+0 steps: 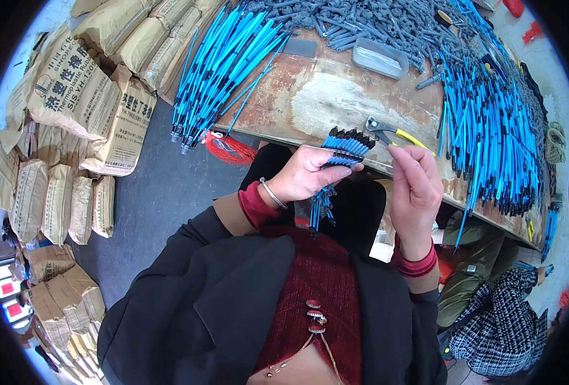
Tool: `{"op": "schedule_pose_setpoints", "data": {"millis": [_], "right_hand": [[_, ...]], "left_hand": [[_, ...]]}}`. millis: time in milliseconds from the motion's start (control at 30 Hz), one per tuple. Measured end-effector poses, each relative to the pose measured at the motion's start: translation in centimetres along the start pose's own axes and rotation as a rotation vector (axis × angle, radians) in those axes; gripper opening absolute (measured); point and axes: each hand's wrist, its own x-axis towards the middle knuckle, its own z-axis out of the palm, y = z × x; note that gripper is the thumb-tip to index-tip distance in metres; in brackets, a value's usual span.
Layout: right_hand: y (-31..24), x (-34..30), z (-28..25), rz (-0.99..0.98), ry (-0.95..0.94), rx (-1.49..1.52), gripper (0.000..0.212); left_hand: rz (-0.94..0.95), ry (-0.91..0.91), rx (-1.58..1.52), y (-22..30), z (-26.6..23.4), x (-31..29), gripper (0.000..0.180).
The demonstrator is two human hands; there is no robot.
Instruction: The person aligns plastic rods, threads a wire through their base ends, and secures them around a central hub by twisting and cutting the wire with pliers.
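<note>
- Bundle (346, 151): blue rods with black tips, held in the air at the surface's (271, 96) near edge, over the lap.
- Direction: tips toward the far edge, leaning slightly right; loose tails down toward the person. Long axis roughly front to back; tips ranked side by side, left to right.
- Left hand (305, 174): closed on the bundle, thumb laid across it below the tips; probably gripped there to keep the row flat and the tips free.
- Right hand (416, 186): raised just right of the bundle, apart from it; fingers bent, thumb and forefinger drawn close. Whether they pinch something thin, cannot tell.
- Pliers (397, 132): one yellow handle showing, at the near edge just beyond the right hand; seemingly placed for easy reach.
- Tray (375, 68): toward the far edge, before the grey parts (374, 19).
- Left rods (227, 70): along the left edge, lying lengthwise, perhaps to stay sorted.
- Right rods (499, 135): heaped by the right edge.
</note>
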Motion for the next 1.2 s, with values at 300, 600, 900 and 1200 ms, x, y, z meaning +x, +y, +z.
{"op": "schedule_pose_setpoints", "data": {"millis": [300, 600, 900, 1200], "right_hand": [[-0.4, -0.2, 0.1, -0.121, 0.012, -0.143, 0.020], [0.0, 0.4, 0.5, -0.110, -0.020, -0.028, 0.025], [0.3, 0.2, 1.8, 0.016, -0.071, 0.045, 0.031], [0.8, 1.6, 0.9, 0.060, -0.235, 0.189, 0.030]], "left_hand": [[-0.002, 0.018, -0.057, -0.4, 0.3, -0.1, 0.021], [0.036, 0.013, -0.022, -0.1, 0.2, -0.1, 0.020], [-0.153, 0.019, -0.142, 0.1, 0.0, -0.4, 0.018], [-0.163, -0.022, -0.168, -0.1, -0.7, -0.6, 0.018]]}}
